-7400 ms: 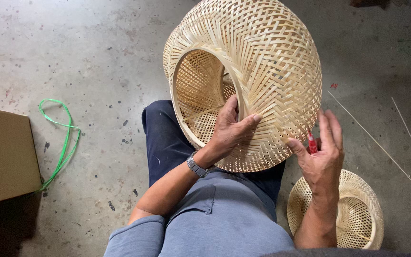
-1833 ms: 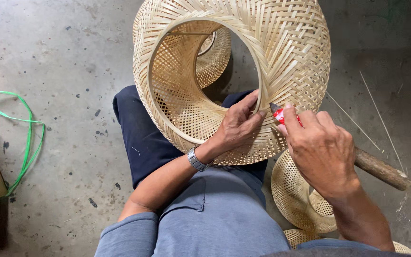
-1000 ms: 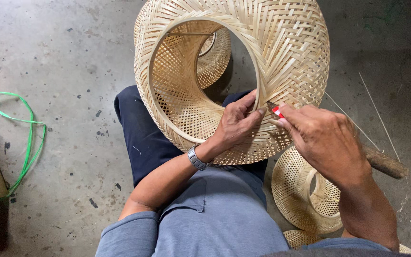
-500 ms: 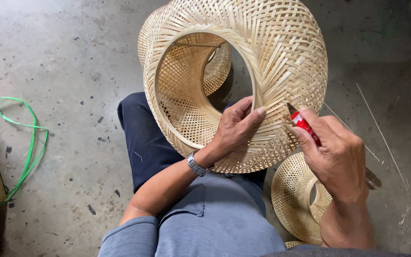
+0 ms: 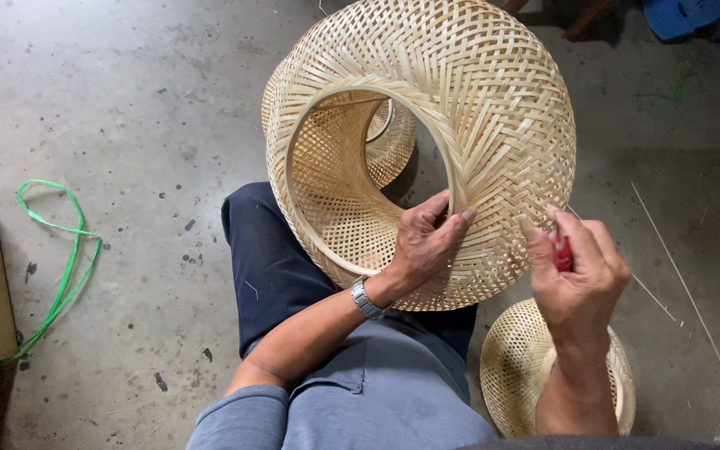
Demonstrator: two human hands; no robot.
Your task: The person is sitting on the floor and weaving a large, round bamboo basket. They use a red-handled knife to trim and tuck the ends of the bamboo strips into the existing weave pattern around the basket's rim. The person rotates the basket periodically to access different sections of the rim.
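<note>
Woven bamboo basket (image 5: 493, 125) on its side, mouth toward the person.

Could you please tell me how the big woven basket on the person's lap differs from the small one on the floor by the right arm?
The big basket looks far larger than the small basket. The big basket is tipped on its side on the lap, steadied by the left hand; the small basket sits on the floor, untouched and partly hidden behind the right arm. Both are pale woven strips.
</note>
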